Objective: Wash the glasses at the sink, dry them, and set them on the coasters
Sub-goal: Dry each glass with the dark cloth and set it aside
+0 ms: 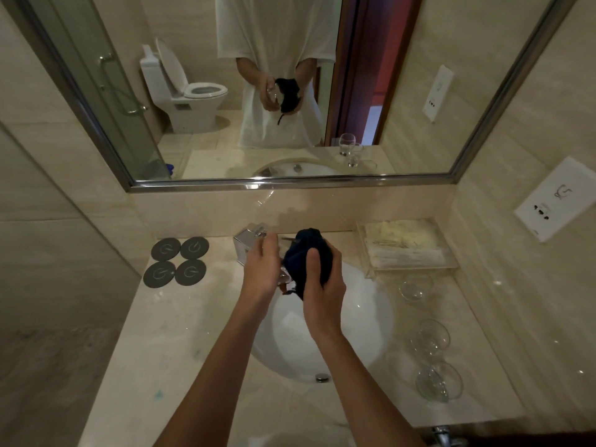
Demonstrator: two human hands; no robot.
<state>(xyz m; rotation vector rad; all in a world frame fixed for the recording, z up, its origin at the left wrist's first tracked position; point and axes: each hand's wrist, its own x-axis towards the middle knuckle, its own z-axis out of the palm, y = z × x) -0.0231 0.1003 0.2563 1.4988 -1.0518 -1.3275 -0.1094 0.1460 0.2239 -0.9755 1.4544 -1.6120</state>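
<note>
Gripped in the left hand, a glass is being dried with the dark cloth clutched by the right hand; next, seemingly, comes setting it on the coasters.

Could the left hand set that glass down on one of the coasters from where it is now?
Probably yes. The left hand holds the glass above the sink, and the four coasters lie bare on its own side with nothing between; the cloth must come away first.
</note>
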